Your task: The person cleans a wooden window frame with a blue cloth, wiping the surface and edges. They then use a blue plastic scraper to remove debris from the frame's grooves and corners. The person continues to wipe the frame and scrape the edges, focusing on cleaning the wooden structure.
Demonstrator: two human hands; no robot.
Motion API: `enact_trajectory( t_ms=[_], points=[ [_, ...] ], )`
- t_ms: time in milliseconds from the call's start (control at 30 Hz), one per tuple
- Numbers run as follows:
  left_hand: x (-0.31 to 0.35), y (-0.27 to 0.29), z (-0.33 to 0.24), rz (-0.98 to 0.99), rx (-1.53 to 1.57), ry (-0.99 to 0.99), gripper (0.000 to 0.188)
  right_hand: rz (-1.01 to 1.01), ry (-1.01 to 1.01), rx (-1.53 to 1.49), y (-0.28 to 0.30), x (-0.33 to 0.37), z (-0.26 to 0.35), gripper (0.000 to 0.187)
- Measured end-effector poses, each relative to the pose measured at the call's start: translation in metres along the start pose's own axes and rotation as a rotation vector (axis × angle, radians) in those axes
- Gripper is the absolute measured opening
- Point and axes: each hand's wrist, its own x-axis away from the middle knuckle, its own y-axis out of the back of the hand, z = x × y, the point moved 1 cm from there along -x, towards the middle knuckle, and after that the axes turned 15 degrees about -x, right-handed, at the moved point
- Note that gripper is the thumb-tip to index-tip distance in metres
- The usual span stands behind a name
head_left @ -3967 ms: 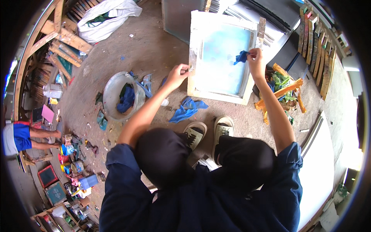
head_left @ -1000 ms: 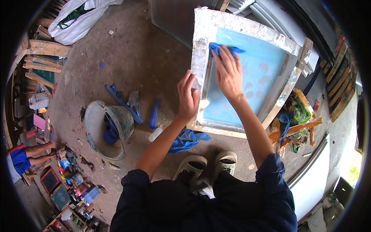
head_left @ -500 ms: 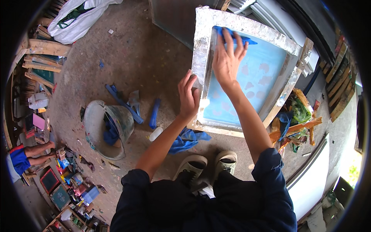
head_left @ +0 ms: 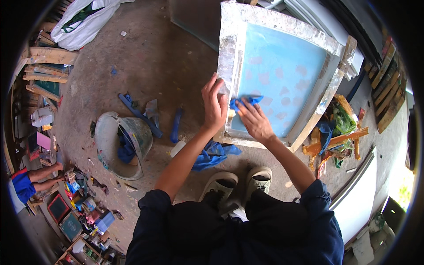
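A white sack (head_left: 84, 22) lies top left; small coloured boxes (head_left: 95, 216) cluster bottom left.

Blue rag (head_left: 245, 102) partly under right-hand fingers (head_left: 242, 110); frame's (head_left: 229, 53) top corner cut off.

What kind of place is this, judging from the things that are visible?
Probably a small screen-printing workshop. The right hand presses a blue rag on the blue mesh of a paint-crusted wooden frame that the left hand steadies. A stained bucket stands on the dirt floor, with timber offcuts nearby.
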Motion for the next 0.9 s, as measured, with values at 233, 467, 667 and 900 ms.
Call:
enact_trajectory(
  t_ms=[233,467,667,900],
  points=[
    [-0.003,-0.001,-0.001,-0.022,-0.021,-0.015,0.038,-0.533,-0.314,0.246,0.082,-0.061,-0.063,0.039],
    [0.001,-0.004,0.001,-0.027,-0.024,-0.046,0.038,-0.076,-0.118,0.098,0.009,-0.006,-0.013,0.058],
    [0.0,-0.002,0.003,-0.053,-0.053,-0.053,0.036,-0.347,-0.528,0.249,0.04,0.029,-0.039,0.054],
    [0.001,-0.004,0.001,-0.054,-0.087,-0.062,0.038,-0.369,-0.434,0.012,0.041,-0.046,-0.032,0.064]
  ],
)
